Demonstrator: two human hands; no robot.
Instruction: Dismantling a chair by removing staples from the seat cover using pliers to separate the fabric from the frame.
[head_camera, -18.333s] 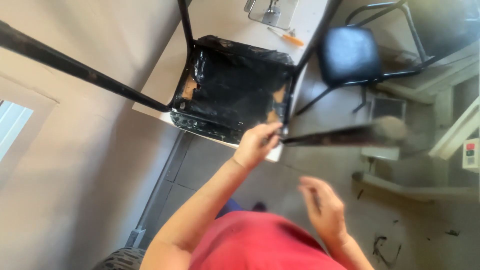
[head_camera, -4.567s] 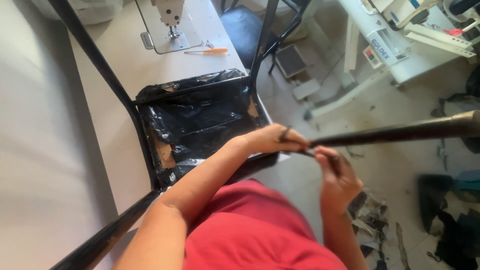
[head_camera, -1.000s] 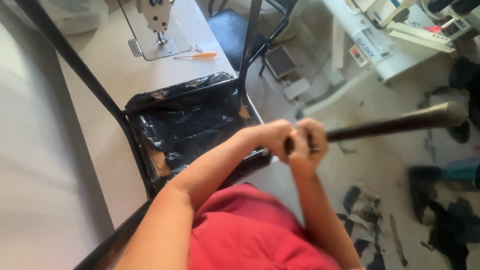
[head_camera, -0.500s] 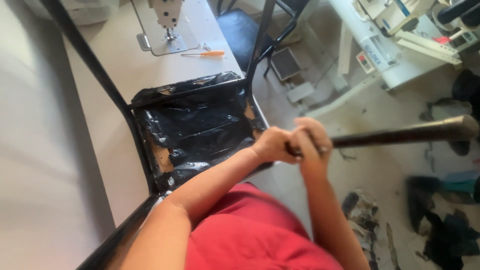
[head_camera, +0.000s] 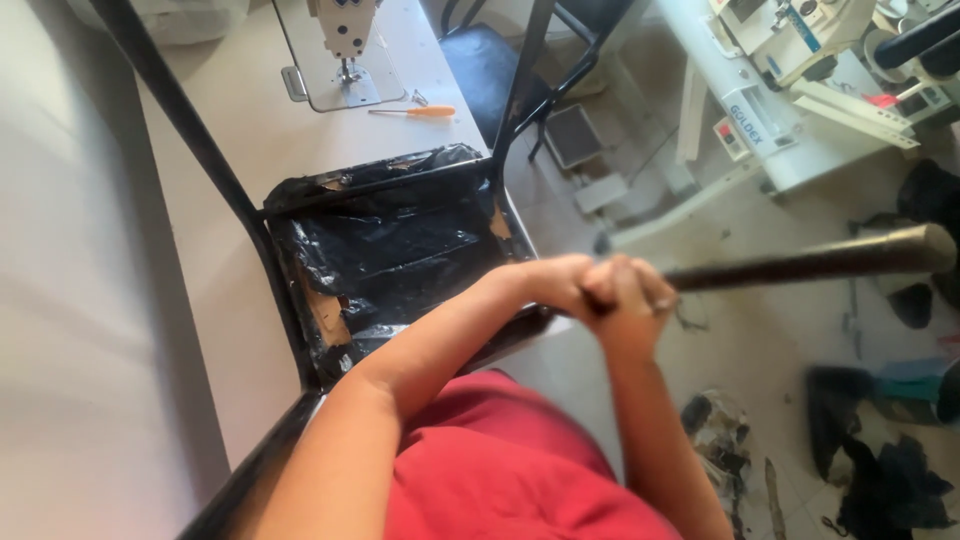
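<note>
Left hand (head_camera: 555, 285): closed around the near end of the black metal chair leg (head_camera: 800, 265), knuckles up, forearm running back toward the red shirt (head_camera: 500, 470).

Right hand (head_camera: 630, 300): clamped on the same leg, pressed against the left hand on its outer side; the two fists touch, and no gap shows between them.

Black metal chair leg: a dark tube running from the grip outward and slightly upward, ending in a blunt rounded foot well away from the hands. It belongs to the upturned chair.

Chair seat underside (head_camera: 390, 250): just beyond the left hand, touching the table; torn black covering, brown board showing at the edges. Other black legs of the frame rise from its corners, one slanting past the left forearm.

Table (head_camera: 200, 260): pale top, under the seat and stretching away from the grip.

Sewing machine (head_camera: 340, 40): white, at the far end of the table, well apart from the hands.

Screwdriver (head_camera: 415, 111): orange handle, lying flat on the table between the sewing machine and the seat.

Second chair (head_camera: 495, 60): black padded seat, on the floor beyond the table edge.

Floor beneath the grip: scraps and dark cloth, detail unclear
</note>
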